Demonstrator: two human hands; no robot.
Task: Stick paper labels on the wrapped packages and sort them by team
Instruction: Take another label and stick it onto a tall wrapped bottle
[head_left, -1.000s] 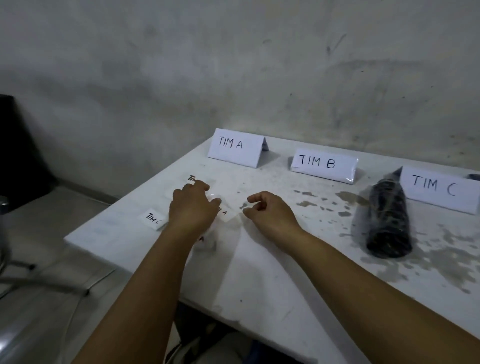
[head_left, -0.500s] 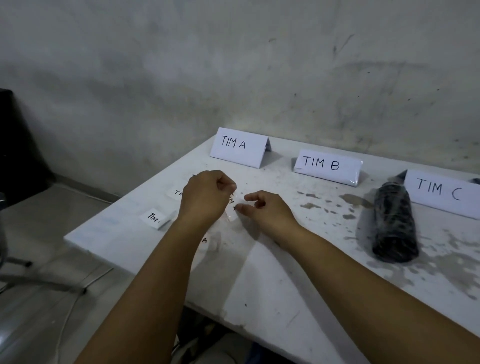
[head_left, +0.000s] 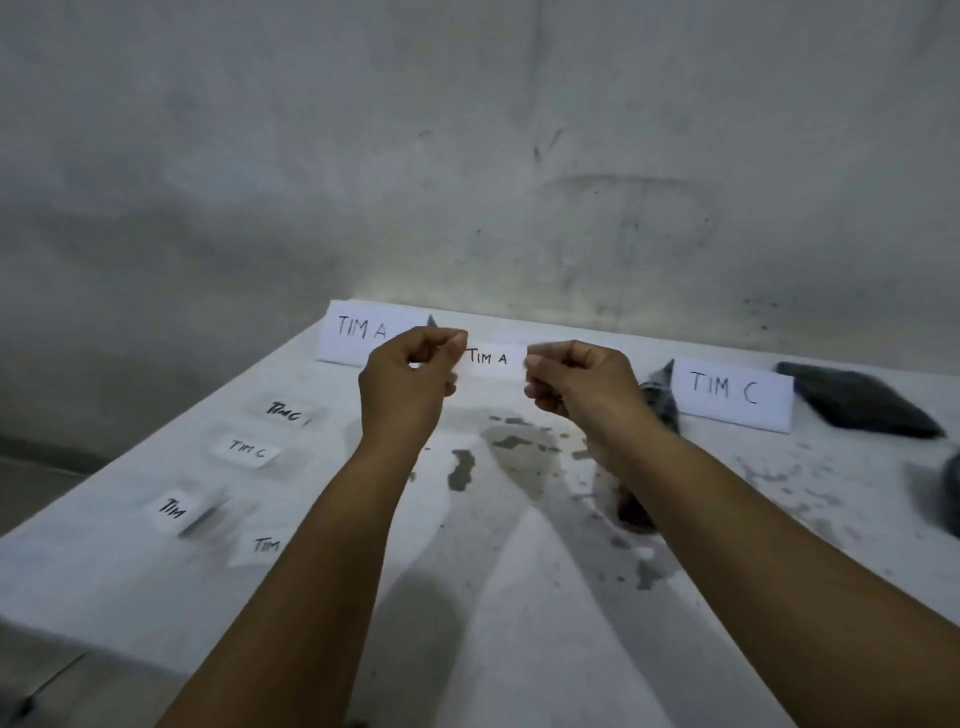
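One view only for me to work from: the head camera, worn by the person, wide-angle. It looks forward and slightly down across the bench (head_left: 498, 597) toward the far wall (head_left: 467, 156), which fills the upper half. Both forearms enter from the near edge, so the lens sits close behind them. The bench's left edge runs diagonally; floor shows at far left. Edges curve and blur. No second view to cross-check against.

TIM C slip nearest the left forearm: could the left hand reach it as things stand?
Probably yes, once freed. The left hand and right hand each pinch an end of the TIM A label. Nothing lies over the TIM C slip.
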